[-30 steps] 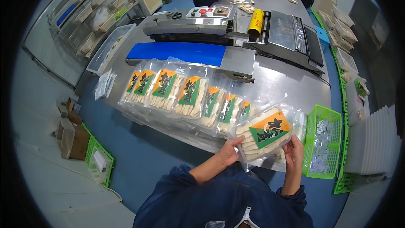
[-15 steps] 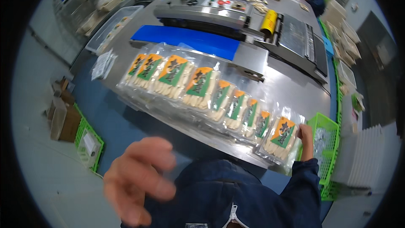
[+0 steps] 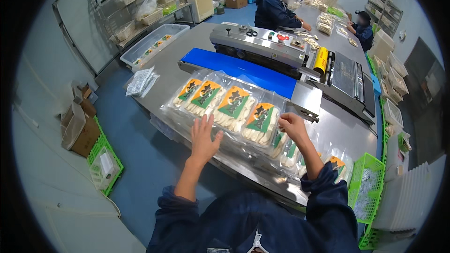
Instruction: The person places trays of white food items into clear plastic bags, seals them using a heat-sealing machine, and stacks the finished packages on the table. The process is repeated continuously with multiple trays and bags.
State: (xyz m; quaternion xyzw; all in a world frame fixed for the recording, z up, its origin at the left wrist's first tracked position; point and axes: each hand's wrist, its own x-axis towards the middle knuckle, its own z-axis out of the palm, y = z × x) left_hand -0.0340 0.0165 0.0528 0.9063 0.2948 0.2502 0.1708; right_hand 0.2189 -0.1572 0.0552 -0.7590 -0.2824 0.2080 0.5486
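Note:
A row of clear bags with pale, elongated food pieces and orange-and-green labels lies along the near edge of the steel table. My left hand (image 3: 205, 141) is open, fingers spread, at the front edge of the bags left of centre, near a labelled bag (image 3: 205, 97) and another bag (image 3: 234, 107). Beyond the right edge of a larger front bag (image 3: 260, 122), my right hand (image 3: 291, 127) has its fingertips pinched together on the clear plastic. My right forearm partly covers the smaller-looking bags (image 3: 289, 152) farther right.
Behind the bags stands a sealing machine (image 3: 262, 47) with a blue belt (image 3: 239, 71). A film wrapper (image 3: 349, 82) with a yellow roll (image 3: 321, 60) sits to its right. A green basket (image 3: 365, 185) is at the right edge, a clear bin (image 3: 154, 44) at far left. Co-workers (image 3: 276, 11) work beyond.
My right hand has left the rightmost bag and moved left to a middle one. My left hand has gone from low in front of me forward to the bags. The view has shifted too.

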